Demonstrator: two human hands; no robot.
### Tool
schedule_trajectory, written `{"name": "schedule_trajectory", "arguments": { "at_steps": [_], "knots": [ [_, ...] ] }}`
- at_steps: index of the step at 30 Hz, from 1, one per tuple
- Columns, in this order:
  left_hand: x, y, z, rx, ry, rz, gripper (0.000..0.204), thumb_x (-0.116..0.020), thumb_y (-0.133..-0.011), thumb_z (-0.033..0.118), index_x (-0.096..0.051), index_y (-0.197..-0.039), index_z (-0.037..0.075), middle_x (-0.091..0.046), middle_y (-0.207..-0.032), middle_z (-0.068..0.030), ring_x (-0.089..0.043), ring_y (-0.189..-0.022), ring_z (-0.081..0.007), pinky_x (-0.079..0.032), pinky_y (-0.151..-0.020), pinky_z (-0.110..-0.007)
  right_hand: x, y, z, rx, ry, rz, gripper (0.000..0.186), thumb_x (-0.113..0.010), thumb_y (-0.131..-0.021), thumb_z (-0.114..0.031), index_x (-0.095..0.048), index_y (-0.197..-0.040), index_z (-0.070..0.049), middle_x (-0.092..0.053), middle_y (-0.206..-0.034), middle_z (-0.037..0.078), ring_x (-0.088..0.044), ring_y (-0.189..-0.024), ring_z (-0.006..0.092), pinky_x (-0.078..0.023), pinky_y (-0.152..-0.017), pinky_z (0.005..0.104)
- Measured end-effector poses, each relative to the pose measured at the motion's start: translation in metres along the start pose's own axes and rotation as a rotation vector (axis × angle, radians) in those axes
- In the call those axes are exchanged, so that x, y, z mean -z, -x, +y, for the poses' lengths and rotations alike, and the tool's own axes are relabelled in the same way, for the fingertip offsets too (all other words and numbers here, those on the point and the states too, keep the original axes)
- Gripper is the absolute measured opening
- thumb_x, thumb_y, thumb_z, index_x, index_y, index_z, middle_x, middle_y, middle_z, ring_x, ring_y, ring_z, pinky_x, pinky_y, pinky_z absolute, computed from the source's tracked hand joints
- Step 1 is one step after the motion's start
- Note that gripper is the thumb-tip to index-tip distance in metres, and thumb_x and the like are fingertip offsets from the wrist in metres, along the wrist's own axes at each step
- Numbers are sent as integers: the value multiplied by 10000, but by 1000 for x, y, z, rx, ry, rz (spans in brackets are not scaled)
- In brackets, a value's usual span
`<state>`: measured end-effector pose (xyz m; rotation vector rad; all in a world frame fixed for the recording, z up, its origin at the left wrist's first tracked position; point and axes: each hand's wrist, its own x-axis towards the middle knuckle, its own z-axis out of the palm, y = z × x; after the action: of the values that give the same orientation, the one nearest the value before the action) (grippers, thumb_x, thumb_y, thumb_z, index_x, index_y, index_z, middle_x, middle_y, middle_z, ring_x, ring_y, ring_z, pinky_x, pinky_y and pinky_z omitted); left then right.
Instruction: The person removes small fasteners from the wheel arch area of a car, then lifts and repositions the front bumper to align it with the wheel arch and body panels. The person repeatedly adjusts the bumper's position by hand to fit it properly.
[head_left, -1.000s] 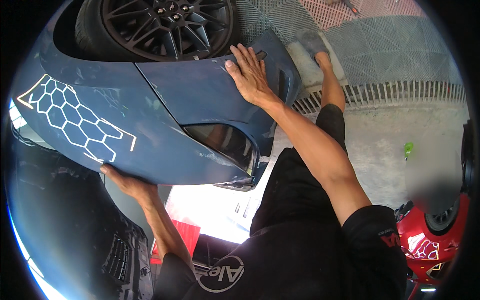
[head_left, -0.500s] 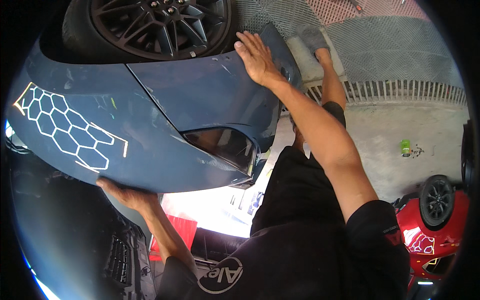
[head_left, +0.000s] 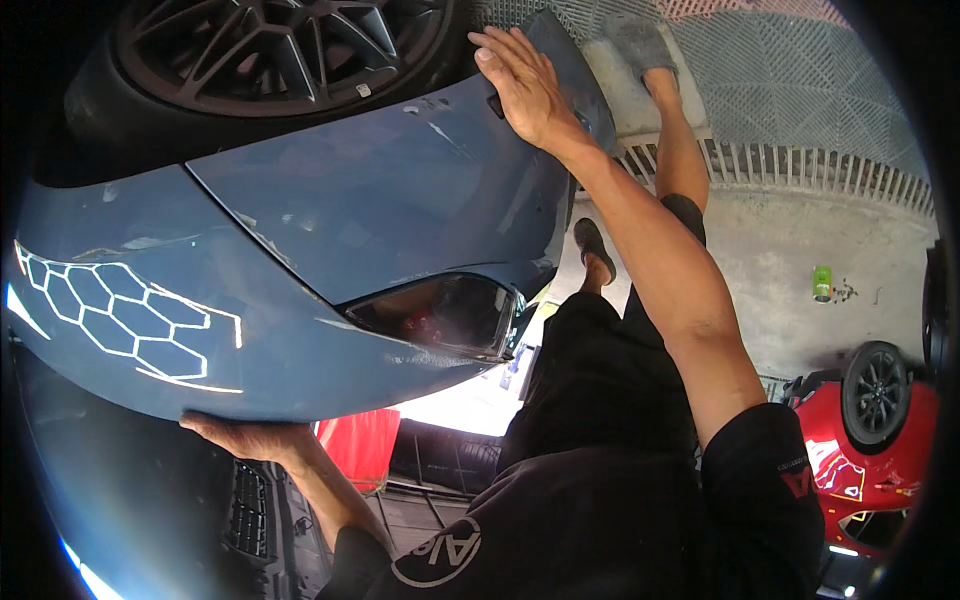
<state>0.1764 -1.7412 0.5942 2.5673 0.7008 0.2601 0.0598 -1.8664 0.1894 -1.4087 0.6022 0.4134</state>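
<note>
A blue-grey car body (head_left: 330,200) spans the upper left, with a dark tail-lamp-shaped lens (head_left: 435,315) and a panel seam. White hexagon-patterned light reflects off its curved side. My right hand (head_left: 527,92) is open on the corner panel beside the wheel arch, fingers stretched out and holding nothing. At the lower edge of the bodywork, my left hand (head_left: 245,438) rests edge-on against the panel, its visible fingers extended. Part of that hand is hidden. Pale scuffs show on the panel between the wheel and my right hand.
A black spoked wheel (head_left: 275,55) fills the arch at the top. Grey floor tiles (head_left: 780,90) border a slatted drain grate (head_left: 830,170). A green can (head_left: 822,283) is on the concrete. A red car (head_left: 870,450) stands at right, and a dark car (head_left: 110,450) at lower left.
The car body has shifted and tilted in view, its left part now lower. My right hand appears higher and my left hand lower in the picture. A shod foot now shows beside the car.
</note>
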Motion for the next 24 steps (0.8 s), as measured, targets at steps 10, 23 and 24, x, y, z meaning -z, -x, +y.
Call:
{"name": "schedule_trajectory", "arguments": {
  "at_steps": [10,23,24],
  "knots": [
    [10,-6,-1,81,188,-57,746,-459,-1069,645,-437,-1566,88,-457,-1579,-123,-479,-1410,-273,-390,-1197,-453,9,7,-9,-20,49,0,785,-254,-1095,-659,-404,-1624,-98,-339,-1695,190,-225,-1602,370,-174,-1296,538],
    [14,-10,-3,87,320,-139,719,-588,-1051,579,-561,-1410,-43,-612,-1355,-160,-596,-1198,-236,-464,-1084,-381,68,94,-132,551,522,-404,1329,-780,-697,-829,-242,-1680,-116,-226,-1708,271,-243,-1573,468,-212,-1275,624],
    [11,-9,0,86,267,-89,708,-609,-1047,558,-573,-1385,-63,-633,-1304,-160,-616,-1144,-231,-491,-1038,-368,60,92,-137,574,454,-380,1375,-820,-657,-816,-234,-1682,-112,-207,-1714,274,-256,-1561,490,-223,-1270,625]
  ]
}}
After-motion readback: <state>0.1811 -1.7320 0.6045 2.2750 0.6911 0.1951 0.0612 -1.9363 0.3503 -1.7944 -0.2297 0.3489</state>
